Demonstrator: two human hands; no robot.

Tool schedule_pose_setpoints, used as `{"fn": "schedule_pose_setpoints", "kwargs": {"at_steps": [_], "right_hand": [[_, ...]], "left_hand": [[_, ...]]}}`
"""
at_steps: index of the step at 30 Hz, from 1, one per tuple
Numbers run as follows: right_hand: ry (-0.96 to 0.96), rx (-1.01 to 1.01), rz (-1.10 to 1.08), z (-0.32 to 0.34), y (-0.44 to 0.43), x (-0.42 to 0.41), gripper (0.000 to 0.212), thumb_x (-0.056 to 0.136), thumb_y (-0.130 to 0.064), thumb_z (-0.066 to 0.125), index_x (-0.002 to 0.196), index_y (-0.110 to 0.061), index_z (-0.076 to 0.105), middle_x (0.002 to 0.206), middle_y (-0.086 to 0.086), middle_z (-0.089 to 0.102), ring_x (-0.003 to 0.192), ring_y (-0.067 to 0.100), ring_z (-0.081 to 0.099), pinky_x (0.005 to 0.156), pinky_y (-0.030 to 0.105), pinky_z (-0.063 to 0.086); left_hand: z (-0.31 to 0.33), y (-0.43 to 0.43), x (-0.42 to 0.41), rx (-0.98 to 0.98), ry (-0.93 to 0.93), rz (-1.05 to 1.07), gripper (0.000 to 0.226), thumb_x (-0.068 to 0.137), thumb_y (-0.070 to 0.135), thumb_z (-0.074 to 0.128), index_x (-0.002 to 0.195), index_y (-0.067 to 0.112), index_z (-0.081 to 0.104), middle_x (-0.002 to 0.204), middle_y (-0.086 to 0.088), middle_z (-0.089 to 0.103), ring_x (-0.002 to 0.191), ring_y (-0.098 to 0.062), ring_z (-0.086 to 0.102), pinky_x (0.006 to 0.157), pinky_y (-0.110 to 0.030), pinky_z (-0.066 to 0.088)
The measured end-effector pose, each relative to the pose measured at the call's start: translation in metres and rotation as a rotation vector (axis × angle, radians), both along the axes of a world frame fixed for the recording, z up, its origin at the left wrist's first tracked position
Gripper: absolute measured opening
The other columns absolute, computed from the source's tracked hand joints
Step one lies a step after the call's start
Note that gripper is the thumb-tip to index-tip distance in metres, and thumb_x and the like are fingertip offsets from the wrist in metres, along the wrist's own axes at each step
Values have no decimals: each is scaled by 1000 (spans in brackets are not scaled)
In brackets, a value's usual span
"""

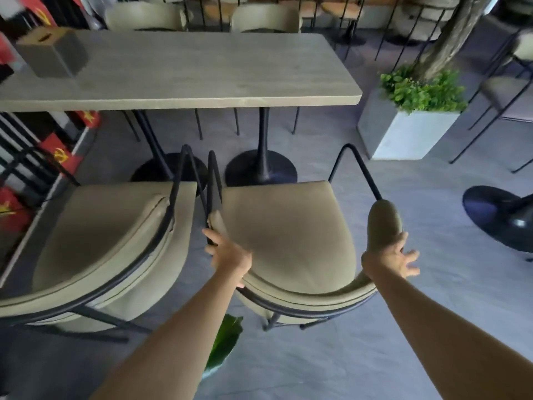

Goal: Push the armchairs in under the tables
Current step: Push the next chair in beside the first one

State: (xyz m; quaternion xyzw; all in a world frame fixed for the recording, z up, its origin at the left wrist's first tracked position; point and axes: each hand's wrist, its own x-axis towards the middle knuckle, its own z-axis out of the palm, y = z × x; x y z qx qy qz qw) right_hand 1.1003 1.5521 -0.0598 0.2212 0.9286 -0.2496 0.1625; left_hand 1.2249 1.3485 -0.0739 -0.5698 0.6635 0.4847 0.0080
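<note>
Two olive padded armchairs with black metal frames stand side by side in front of a long grey table (202, 96). The right armchair (288, 241) is directly below me, its seat clear of the table edge. My left hand (227, 255) grips its left armrest. My right hand (389, 258) rests against the outer side of its right armrest pad, fingers spread. The left armchair (109, 235) stands untouched, also out from the table. Two black pedestal bases (259, 168) hold the table up.
A white square planter (409, 131) with green leaves stands right of the table beside a tree trunk. More chairs sit across the table. A grey box (53, 53) rests on the tabletop's left end. Another pedestal base (501, 215) lies at right. A railing runs along the left.
</note>
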Motion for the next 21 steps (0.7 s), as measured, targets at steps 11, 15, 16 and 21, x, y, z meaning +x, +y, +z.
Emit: {"fn": "schedule_pose_setpoints", "kwargs": {"at_steps": [11,15,16,21], "right_hand": [[77,-165,-9,-25,7,-19,84,87,-4,51,152,-22,1,148,20,31,124,52,43,106,52,33],[100,-176,12,-28,-3,-26,83,86,-2,51,151,-21,4,147,19,33,122,53,44,105,53,35],[101,-177,16,-29,-5,-27,83,85,-1,51,151,-21,3,147,19,33,122,53,44,106,53,34],[98,-191,19,-30,-16,-27,81,84,2,50,149,-19,6,143,20,35,119,53,45,105,54,36]], "left_hand": [[-23,-23,-8,-157,67,-34,94,82,-6,62,151,13,1,157,-11,17,136,-41,34,106,-39,38],[-23,-35,-13,-131,71,-34,96,84,-7,57,152,15,-9,160,-8,9,139,-39,29,111,-39,32],[-23,-38,-13,-136,64,-35,96,84,-6,56,151,15,-9,160,-8,9,139,-39,29,111,-38,32],[-22,-54,-15,-148,54,-36,95,84,-6,57,152,15,-7,157,-11,15,135,-40,35,109,-40,36]]}}
